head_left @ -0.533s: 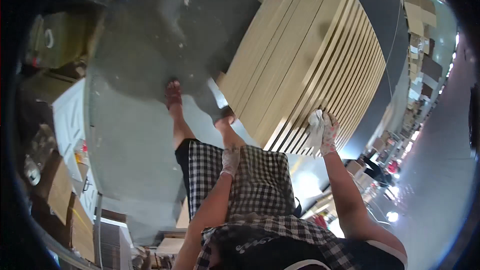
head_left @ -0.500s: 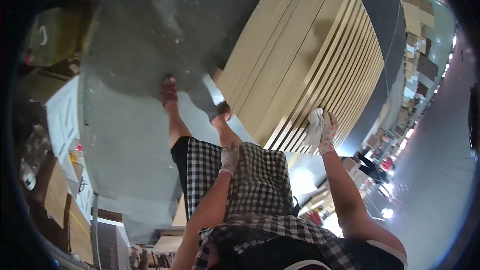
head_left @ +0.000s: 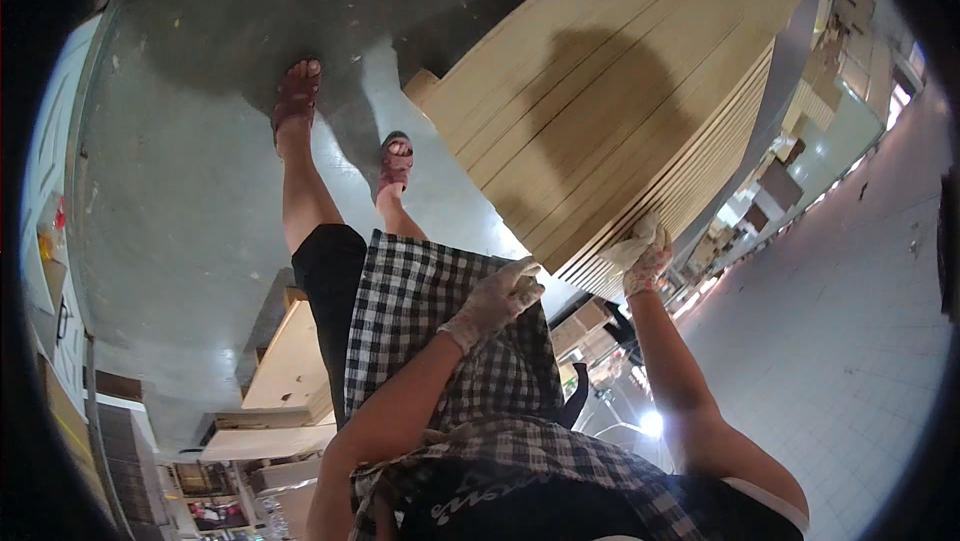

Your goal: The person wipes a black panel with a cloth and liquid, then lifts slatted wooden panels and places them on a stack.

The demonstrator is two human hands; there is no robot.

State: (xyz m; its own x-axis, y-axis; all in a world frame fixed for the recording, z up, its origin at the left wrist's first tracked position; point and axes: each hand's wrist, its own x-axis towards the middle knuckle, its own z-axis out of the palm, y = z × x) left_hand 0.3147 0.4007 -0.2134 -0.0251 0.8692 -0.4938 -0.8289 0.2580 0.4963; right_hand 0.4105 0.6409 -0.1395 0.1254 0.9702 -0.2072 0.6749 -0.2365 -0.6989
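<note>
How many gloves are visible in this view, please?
2: one on the left hand, over the checked apron; one on the right hand, holding a pale cloth at the boards' edges.

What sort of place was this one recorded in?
Probably a woodworking or furniture workshop: a stack of wood-coloured boards lies by the right hand, pale planks sit at lower left, and white panelled doors show at the left edge.
</note>
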